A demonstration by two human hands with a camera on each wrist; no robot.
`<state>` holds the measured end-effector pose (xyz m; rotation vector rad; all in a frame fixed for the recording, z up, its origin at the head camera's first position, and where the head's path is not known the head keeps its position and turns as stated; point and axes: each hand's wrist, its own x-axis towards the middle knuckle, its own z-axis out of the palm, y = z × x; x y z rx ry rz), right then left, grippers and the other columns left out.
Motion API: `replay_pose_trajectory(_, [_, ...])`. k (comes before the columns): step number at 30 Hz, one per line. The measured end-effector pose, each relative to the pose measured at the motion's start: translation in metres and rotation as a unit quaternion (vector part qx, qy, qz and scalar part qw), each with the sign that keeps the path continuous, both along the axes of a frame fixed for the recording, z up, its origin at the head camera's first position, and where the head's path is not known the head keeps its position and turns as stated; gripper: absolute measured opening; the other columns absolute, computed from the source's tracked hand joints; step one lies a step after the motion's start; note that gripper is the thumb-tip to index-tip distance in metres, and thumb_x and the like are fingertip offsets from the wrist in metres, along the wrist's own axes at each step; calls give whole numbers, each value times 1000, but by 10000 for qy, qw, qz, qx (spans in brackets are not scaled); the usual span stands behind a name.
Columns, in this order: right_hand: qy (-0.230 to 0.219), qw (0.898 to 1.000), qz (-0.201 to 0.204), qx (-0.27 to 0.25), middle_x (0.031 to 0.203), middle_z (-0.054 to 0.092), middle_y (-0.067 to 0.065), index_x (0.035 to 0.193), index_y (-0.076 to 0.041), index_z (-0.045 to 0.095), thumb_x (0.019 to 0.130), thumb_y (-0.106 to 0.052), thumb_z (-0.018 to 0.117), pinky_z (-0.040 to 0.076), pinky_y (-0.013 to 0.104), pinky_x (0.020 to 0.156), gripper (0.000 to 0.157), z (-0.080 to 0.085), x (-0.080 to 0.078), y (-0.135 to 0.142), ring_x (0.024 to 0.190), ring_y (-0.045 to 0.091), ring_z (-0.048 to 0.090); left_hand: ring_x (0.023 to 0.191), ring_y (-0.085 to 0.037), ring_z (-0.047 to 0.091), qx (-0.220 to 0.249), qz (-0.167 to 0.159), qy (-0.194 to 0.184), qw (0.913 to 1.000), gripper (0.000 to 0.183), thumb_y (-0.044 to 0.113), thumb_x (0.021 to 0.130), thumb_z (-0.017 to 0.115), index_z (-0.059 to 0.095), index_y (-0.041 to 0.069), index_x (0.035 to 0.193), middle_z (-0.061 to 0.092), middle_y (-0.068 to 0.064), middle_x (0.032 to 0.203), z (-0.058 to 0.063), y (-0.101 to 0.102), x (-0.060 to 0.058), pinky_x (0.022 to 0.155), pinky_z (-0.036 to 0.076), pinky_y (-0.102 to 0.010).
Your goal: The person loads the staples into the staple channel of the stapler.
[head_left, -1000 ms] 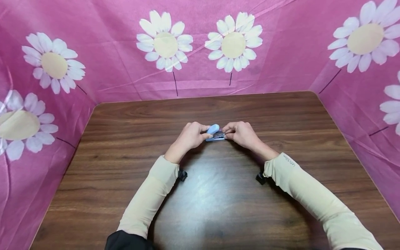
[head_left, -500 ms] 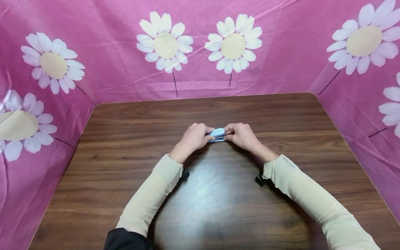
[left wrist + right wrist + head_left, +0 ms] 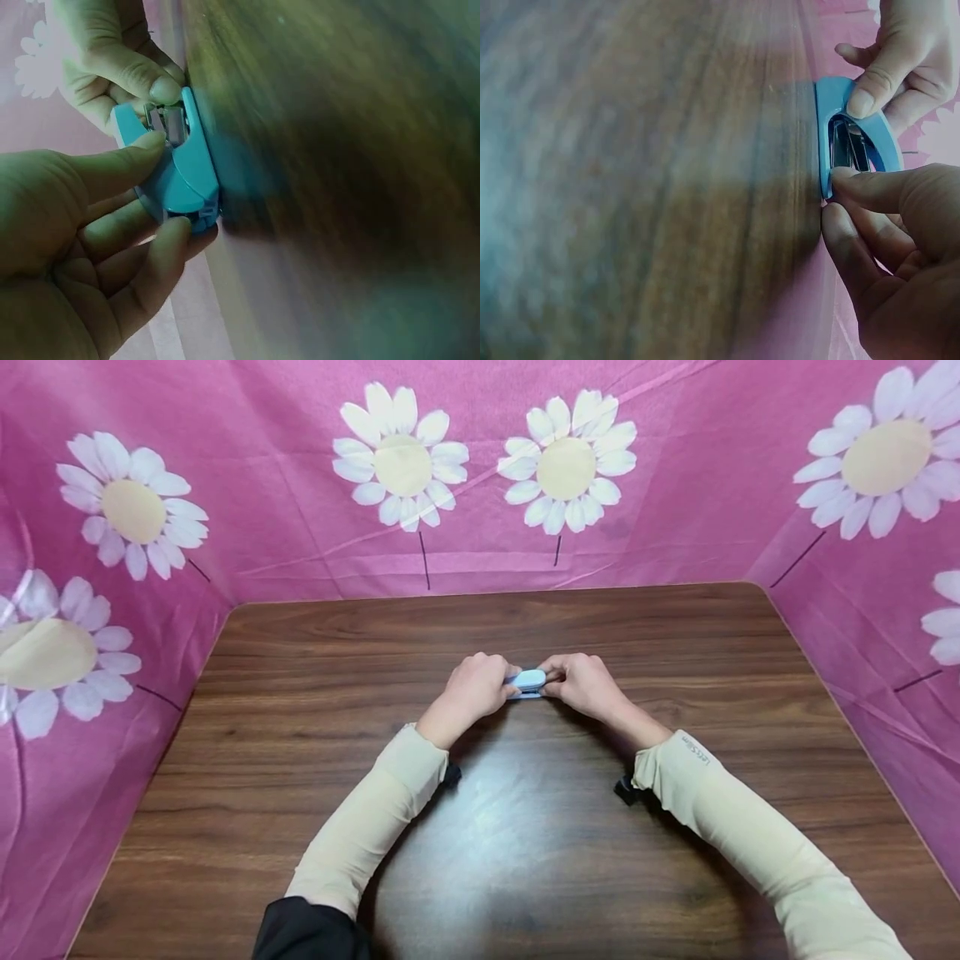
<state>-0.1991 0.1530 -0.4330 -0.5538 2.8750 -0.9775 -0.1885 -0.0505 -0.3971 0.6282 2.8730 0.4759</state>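
Observation:
A small light-blue stapler (image 3: 531,679) rests on the table between both hands, its top arm lying low over the base. My left hand (image 3: 477,687) grips the hinge end, with the thumb on the side of the stapler body (image 3: 187,174) in the left wrist view. At the front end, my right hand (image 3: 587,686) pinches the tip of the base between thumb and fingers. Metal inner parts (image 3: 842,142) show in the gap between top arm and base in the right wrist view. Fingers hide parts of both ends.
The brown wood-grain table (image 3: 480,860) spreads around the hands. Its far edge meets a pink cloth (image 3: 480,560) printed with white daisies, which also hangs along the left and right sides. Black wrist mounts (image 3: 626,790) sit under the sleeves.
The stapler's top arm, tilted up with the metal magazine exposed a second ago, has come down over the base. My left hand has shifted slightly right; the right hand has barely moved.

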Motion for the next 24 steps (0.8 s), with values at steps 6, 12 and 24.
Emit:
replay_pose_trajectory(6, [-187, 9998, 78, -78, 94, 80, 4, 103, -11, 78, 82, -14, 81, 53, 44, 87, 21, -1, 2, 1, 94, 21, 76, 100, -25, 71, 170, 40, -80, 9998, 35, 30, 94, 73, 72, 24, 129, 75, -2, 121, -6, -5, 0, 85, 56, -40])
replay_pose_trajectory(12, [-199, 9996, 143, -124, 95, 80, 6, 104, -9, 77, 84, -14, 81, 53, 45, 90, 21, 0, 2, 2, 94, 22, 76, 96, -23, 69, 306, -91, 114, 9994, 39, 32, 95, 71, 69, 22, 133, 73, -4, 124, -8, -11, 0, 86, 55, -41])
replay_pose_trajectory(24, [-307, 9994, 129, -132, 96, 80, 5, 104, -10, 77, 85, -15, 79, 53, 45, 92, 20, 4, 3, 4, 95, 22, 76, 99, -23, 71, 430, 400, 342, 9977, 45, 48, 96, 66, 65, 30, 137, 74, 2, 122, -3, -25, 5, 71, 55, -45])
